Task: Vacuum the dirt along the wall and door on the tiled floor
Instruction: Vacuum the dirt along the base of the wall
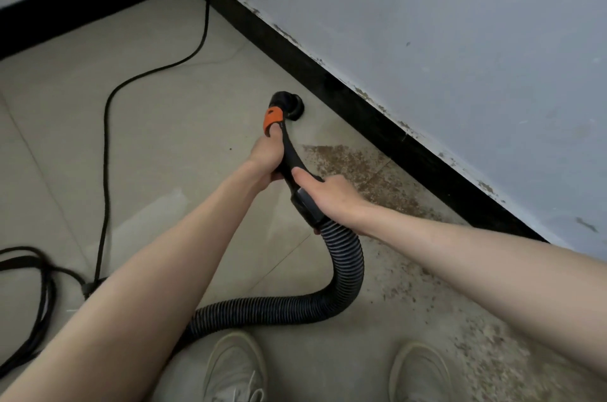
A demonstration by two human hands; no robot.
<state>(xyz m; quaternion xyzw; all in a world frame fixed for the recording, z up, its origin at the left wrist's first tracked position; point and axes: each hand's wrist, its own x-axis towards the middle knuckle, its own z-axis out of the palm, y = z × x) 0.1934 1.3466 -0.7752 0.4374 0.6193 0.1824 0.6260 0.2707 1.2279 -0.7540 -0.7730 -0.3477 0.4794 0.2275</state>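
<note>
Near floor's far corner by baseboard [377, 119] | nozzle [289, 106] down on tile | left hand [267, 155] + right hand [328, 194] both grip wand | dirt [354, 168] beside wall unswept | next prob: pull nozzle back thru patch

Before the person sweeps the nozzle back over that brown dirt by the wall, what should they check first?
1. Left hand holds the wand near the orange collar: ok.
2. Right hand holds the hose cuff: ok.
3. Nozzle sits on the floor: ok.
4. Dirt patch cleared: not ok, it remains along the baseboard.
5. Hose free of kinks: ok.
6. Suction running: cannot tell.
</note>
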